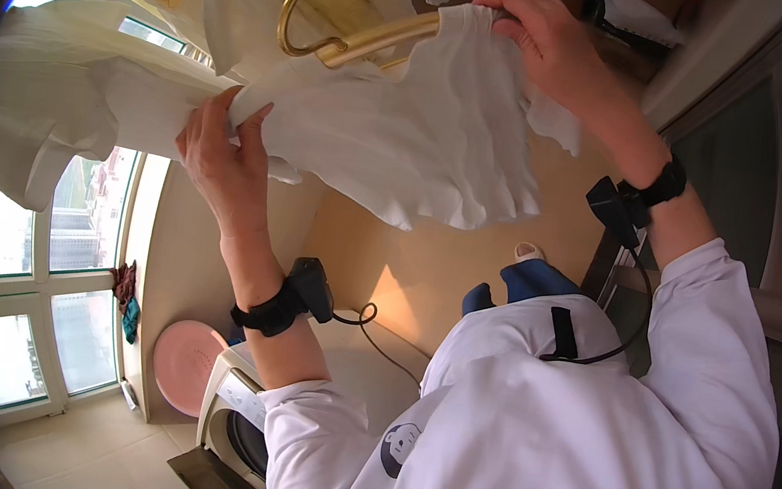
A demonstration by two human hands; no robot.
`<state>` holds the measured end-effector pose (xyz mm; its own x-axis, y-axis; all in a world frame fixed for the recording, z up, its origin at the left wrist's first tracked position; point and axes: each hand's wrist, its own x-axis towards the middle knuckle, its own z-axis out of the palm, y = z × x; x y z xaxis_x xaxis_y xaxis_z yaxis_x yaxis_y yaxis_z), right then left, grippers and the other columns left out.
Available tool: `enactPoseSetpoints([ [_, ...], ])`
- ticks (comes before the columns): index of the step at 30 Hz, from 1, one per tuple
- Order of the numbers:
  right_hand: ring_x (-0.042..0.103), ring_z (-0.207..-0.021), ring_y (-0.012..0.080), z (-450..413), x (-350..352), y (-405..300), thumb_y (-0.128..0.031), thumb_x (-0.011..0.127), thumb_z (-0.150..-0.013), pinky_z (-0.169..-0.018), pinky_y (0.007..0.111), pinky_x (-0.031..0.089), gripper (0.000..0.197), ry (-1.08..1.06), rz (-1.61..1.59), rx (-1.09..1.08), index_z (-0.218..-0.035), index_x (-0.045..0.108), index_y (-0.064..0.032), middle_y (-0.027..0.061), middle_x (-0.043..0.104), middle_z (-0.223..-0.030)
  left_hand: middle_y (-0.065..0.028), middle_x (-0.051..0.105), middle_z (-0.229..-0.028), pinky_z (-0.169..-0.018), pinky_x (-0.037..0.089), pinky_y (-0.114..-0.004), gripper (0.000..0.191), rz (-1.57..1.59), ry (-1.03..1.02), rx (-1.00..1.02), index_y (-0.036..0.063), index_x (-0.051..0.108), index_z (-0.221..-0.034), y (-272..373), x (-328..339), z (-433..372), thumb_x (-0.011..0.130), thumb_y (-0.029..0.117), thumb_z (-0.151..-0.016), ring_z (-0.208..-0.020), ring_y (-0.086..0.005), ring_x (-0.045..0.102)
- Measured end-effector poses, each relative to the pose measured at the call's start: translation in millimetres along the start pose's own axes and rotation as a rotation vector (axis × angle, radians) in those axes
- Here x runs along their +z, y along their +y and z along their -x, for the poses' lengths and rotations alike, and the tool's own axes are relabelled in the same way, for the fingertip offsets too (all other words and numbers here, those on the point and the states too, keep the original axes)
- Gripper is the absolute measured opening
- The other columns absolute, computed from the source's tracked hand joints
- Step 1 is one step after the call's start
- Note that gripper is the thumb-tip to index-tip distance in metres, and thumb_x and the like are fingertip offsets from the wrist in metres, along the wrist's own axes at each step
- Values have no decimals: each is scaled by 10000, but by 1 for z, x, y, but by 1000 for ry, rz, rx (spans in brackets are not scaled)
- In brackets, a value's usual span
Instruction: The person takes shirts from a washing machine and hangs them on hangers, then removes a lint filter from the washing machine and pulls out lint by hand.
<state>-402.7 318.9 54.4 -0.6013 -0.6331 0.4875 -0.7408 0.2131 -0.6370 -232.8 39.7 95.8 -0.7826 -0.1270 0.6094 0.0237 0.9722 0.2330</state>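
Note:
A white knit garment (409, 126) hangs over a gold-coloured clothes hanger (384, 38) in front of me, its lower edge rumpled and loose. The hanger's large curved hook (287, 13) points toward the upper left. Between thumb and fingers, my left hand (226, 155) pinches the cloth at the garment's left side. At the other end, my right hand (542, 47) grips the garment's ribbed edge over the tip of the hanger, and the fingers hide that tip.
Pale hanging laundry (61, 66) fills the upper left, by the windows (87, 222). Below my left forearm is a front-loading washing machine (234, 403), its door swung out. A pink basin (187, 366) leans beside it. A sliding glass door (723, 150) stands at the right.

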Motion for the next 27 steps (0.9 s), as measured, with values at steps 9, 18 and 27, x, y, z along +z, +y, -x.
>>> enactPoseSetpoints([
  [9,599,-884,234,173,101,98,-68,637,-725,-789,385,396,137,-886,65,189,-861,631,-90,90,640,-808,-187,658,-850,-781,470,-383,333,462,-791,-244,2,640,-981,-27,102,293,720,209,-733,-835,-301,621],
  [18,590,-832,281,107,41,27,-109,705,-681,-786,362,396,211,-341,92,169,-882,647,-83,77,638,-831,-98,623,-888,-695,455,-351,358,432,-371,-350,50,658,-1034,4,42,189,762,97,-695,-763,-248,559],
  [27,559,-809,237,88,-29,-13,72,682,-558,-867,349,357,308,23,173,-66,-820,599,-69,43,596,-794,-71,646,-925,-779,464,-357,479,49,0,-10,70,624,-1150,22,9,141,756,145,-695,-863,-248,589],
])
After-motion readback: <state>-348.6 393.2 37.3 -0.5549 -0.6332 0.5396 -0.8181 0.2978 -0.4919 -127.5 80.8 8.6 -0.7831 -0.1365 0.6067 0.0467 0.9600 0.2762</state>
